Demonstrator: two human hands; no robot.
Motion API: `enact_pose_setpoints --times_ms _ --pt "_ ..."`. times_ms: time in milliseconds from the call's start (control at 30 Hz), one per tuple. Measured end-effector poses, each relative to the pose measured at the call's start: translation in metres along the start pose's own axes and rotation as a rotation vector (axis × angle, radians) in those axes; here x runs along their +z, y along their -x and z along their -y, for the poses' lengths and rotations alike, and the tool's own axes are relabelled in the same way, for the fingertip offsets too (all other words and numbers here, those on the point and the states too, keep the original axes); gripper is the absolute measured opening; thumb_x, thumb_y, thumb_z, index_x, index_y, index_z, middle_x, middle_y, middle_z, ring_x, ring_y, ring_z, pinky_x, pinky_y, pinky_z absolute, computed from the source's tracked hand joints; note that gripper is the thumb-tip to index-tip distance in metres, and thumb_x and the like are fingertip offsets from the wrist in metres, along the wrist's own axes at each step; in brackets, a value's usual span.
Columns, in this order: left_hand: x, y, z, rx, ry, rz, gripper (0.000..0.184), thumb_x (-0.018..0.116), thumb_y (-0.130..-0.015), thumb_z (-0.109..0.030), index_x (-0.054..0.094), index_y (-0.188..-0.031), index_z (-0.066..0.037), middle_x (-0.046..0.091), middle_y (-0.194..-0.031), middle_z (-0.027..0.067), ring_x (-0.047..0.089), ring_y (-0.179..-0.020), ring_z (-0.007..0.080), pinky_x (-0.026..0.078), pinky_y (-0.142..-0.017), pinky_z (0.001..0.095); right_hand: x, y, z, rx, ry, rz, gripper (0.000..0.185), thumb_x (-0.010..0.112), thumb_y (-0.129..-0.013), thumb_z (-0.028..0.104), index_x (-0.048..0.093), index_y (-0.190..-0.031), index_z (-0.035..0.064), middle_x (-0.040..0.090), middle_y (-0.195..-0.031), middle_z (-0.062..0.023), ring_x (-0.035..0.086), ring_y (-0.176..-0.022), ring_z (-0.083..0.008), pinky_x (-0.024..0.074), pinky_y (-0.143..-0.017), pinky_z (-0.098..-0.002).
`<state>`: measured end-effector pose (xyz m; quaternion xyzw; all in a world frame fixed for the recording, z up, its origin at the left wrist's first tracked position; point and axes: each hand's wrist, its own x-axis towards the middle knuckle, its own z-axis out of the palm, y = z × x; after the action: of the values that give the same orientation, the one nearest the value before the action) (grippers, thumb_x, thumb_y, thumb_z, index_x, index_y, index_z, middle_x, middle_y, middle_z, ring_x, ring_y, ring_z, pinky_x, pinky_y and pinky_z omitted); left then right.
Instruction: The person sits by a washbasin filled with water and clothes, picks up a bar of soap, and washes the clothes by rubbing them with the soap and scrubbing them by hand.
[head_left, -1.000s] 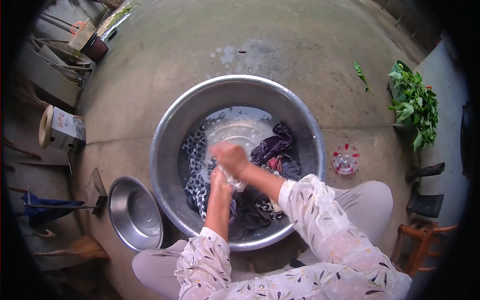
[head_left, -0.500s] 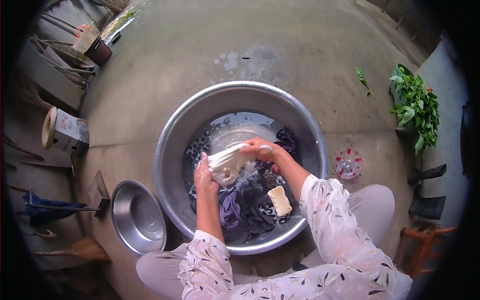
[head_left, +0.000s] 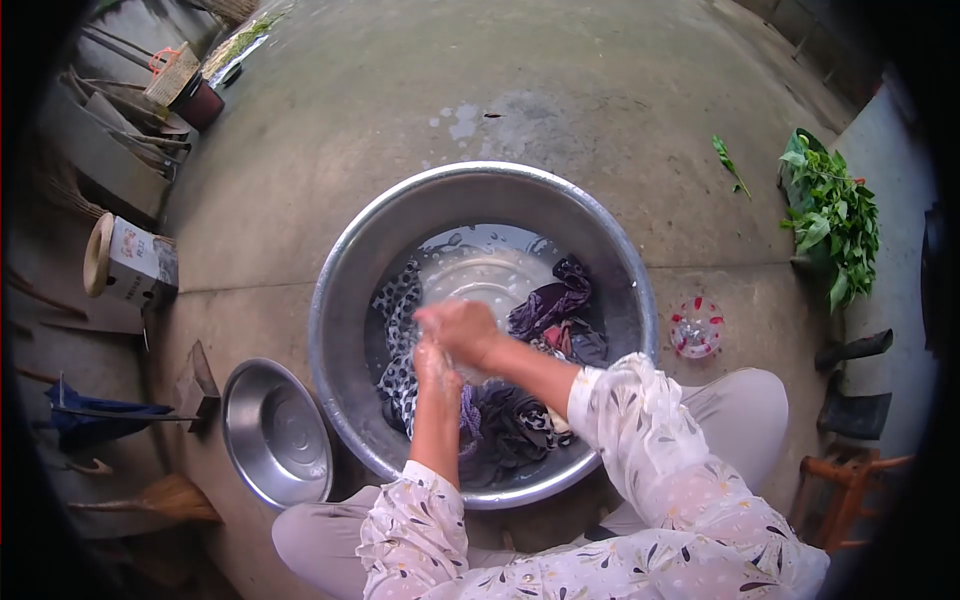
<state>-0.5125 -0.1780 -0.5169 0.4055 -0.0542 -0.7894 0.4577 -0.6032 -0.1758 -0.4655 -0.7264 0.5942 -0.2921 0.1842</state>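
From the head view, a wide metal basin [head_left: 320, 290] stands on the concrete floor in front of the seated person, with water and clothes in it. The right hand [head_left: 462, 330] and the left hand [head_left: 434, 362] are pressed together over the basin, the right just above and beyond the left, both blurred; I cannot fairly tell what, if anything, is pinched between them. Beneath and around them the clothes lie in the water: a black-and-white patterned cloth [head_left: 398, 310] along the left side, a dark purple cloth [head_left: 548, 300] at the right, and a dark cloth [head_left: 500, 415] nearest the person. A smaller metal bowl [head_left: 275, 425] sits just beside the basin on the left, tilted. To the right, near the rim, is a clear dish [head_left: 697, 328] with red marks; leafy greens [head_left: 838, 215] lie farther off by the wall.
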Motion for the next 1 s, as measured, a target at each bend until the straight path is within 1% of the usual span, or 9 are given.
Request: enact_pose_setpoints --times_ms 67,133,233,400,500,567,733,833,1000 --pt "0.020 0.005 0.003 0.044 -0.176 -0.265 0.029 0.046 -0.095 -0.037 0.059 -0.082 -0.014 0.056 -0.072 0.0021 0.056 -0.063 0.0195 0.046 -0.058 0.0352 0.000 -0.001 -0.004 0.107 0.021 0.029 0.027 0.052 -0.087 0.032 0.065 -0.079 0.0101 0.064 -0.078 -0.0129 0.065 -0.074 -0.0277 0.0508 -0.061 -0.0410" --pt "0.015 -0.003 0.020 0.295 0.492 0.369 0.031 0.048 -0.094 -0.039 0.055 -0.077 -0.014 0.053 -0.069 -0.0006 0.055 -0.060 0.0186 0.045 -0.054 0.0349 0.003 0.008 0.010 -0.049 -0.066 -0.129 0.030 0.050 -0.089 0.032 0.064 -0.078 0.0087 0.064 -0.078 -0.0126 0.064 -0.073 -0.0287 0.0503 -0.060 -0.0401" --pt "-0.071 -0.033 -0.019 0.051 0.234 0.678 0.027 0.054 -0.093 -0.034 0.060 -0.095 -0.008 0.061 -0.086 0.0012 0.061 -0.076 0.0161 0.050 -0.064 0.0315 0.019 0.033 0.059 -0.309 0.071 -0.200 0.031 0.049 -0.089 0.034 0.064 -0.080 0.0087 0.065 -0.080 -0.0125 0.063 -0.074 -0.0293 0.0501 -0.060 -0.0406" --pt "0.002 0.005 0.012 0.173 -0.142 -0.088 0.026 0.056 -0.092 -0.031 0.063 -0.095 -0.007 0.062 -0.089 0.0025 0.060 -0.079 0.0162 0.049 -0.069 0.0290 0.024 -0.003 -0.021 0.174 0.032 -0.067 0.030 0.051 -0.088 0.033 0.064 -0.075 0.0084 0.064 -0.079 -0.0135 0.064 -0.072 -0.0301 0.0500 -0.060 -0.0413" --pt "0.002 0.005 0.018 0.142 -0.288 -0.188 0.028 0.052 -0.094 -0.032 0.063 -0.098 -0.006 0.062 -0.091 0.0060 0.060 -0.080 0.0173 0.049 -0.071 0.0300 0.009 0.005 -0.010 0.140 -0.045 -0.094 0.032 0.051 -0.089 0.034 0.063 -0.074 0.0085 0.064 -0.078 -0.0152 0.064 -0.071 -0.0323 0.0499 -0.061 -0.0430" --pt "-0.057 -0.032 0.021 0.249 0.063 0.486 0.034 0.044 -0.095 -0.044 0.056 -0.080 -0.016 0.057 -0.076 0.0007 0.057 -0.081 0.0132 0.047 -0.077 0.0299 0.011 0.021 0.016 0.038 -0.159 -0.088 0.032 0.050 -0.089 0.033 0.062 -0.072 0.0083 0.063 -0.076 -0.0159 0.064 -0.071 -0.0337 0.0501 -0.062 -0.0445" --pt "-0.080 -0.042 0.017 0.146 0.345 0.870 0.032 0.042 -0.096 -0.041 0.054 -0.079 -0.016 0.057 -0.075 0.0009 0.057 -0.080 0.0135 0.048 -0.075 0.0314 0.035 0.025 0.032 0.024 -0.079 -0.052 0.032 0.051 -0.089 0.033 0.061 -0.072 0.0090 0.063 -0.070 -0.0137 0.062 -0.064 -0.0325 0.0492 -0.058 -0.0429" --pt "-0.007 0.001 0.024 0.096 -0.198 -0.128 0.027 0.049 -0.095 -0.031 0.062 -0.090 -0.009 0.061 -0.079 0.0021 0.058 -0.069 0.0140 0.049 -0.066 0.0313 0.015 0.006 -0.014 0.217 0.050 -0.004 0.034 0.047 -0.091 0.032 0.061 -0.072 0.0079 0.064 -0.072 -0.0132 0.063 -0.064 -0.0333 0.0499 -0.059 -0.0451" --pt "-0.050 -0.030 0.024 0.126 0.165 0.324 0.025 0.054 -0.092 -0.027 0.061 -0.103 -0.005 0.064 -0.088 0.0056 0.063 -0.075 0.0189 0.052 -0.062 0.0329 0.019 0.028 0.029 -0.026 -0.090 -0.135 0.031 0.045 -0.092 0.028 0.061 -0.073 0.0096 0.063 -0.070 -0.0118 0.063 -0.064 -0.0306 0.0504 -0.055 -0.0413"
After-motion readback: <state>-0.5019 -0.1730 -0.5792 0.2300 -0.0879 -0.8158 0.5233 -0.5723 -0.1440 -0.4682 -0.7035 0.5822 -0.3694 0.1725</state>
